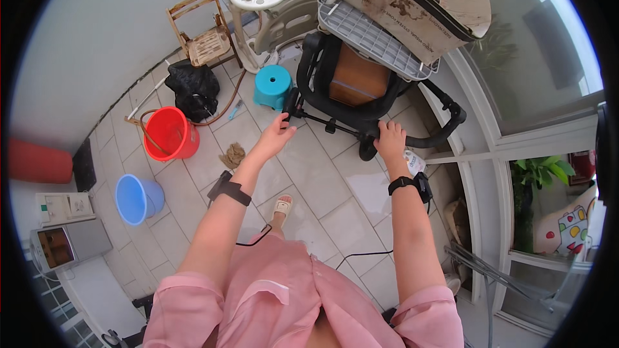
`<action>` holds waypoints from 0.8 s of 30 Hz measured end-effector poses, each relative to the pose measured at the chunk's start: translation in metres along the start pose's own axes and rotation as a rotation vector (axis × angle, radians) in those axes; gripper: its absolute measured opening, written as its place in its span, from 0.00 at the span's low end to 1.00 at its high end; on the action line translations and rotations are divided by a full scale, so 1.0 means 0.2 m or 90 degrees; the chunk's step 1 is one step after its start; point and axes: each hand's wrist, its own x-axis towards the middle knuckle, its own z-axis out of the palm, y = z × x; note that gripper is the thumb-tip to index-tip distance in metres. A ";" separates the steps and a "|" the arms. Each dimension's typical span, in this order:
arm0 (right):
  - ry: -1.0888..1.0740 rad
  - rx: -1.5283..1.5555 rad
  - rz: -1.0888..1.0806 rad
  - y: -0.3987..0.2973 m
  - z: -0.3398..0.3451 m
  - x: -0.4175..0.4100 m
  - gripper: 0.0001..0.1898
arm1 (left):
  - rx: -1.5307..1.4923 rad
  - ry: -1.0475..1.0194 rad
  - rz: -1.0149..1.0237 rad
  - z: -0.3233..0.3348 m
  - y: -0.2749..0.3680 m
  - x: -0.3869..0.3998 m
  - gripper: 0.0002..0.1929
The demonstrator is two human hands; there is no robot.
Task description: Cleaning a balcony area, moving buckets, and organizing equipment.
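A black stroller frame [333,113] stands before me on the tiled floor. My right hand [390,139] is closed over its black padded bar. My left hand [276,134] reaches to the frame's left side, fingertips at a black wheel [290,102], thumb held apart. A brown box [360,75] sits inside the frame. On top lies a grey plastic grid rack [372,36], with a stained, flattened-looking cardboard box [387,9] bearing print above it. A turquoise plastic stool [272,84] is just left of the frame.
Left on the floor are a red bucket [171,133] with a hose, a blue bucket [138,198], a black plastic bag [193,89], a brush [235,109] and a brown rag [233,155]. A wooden folding chair [205,43] stands behind. A white bottle [414,162] is near a glazed wall.
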 end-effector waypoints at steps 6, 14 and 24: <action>-0.097 0.088 -0.033 -0.11 -0.12 -0.19 0.23 | -0.068 0.163 0.097 0.04 0.11 0.08 0.44; -0.197 0.216 -0.109 -0.08 -0.40 -0.39 0.16 | -0.066 0.280 -0.021 0.08 0.32 -0.14 0.22; -0.249 0.329 -0.186 0.08 -0.63 -0.48 0.13 | -0.066 0.354 -0.164 0.15 0.60 -0.56 0.21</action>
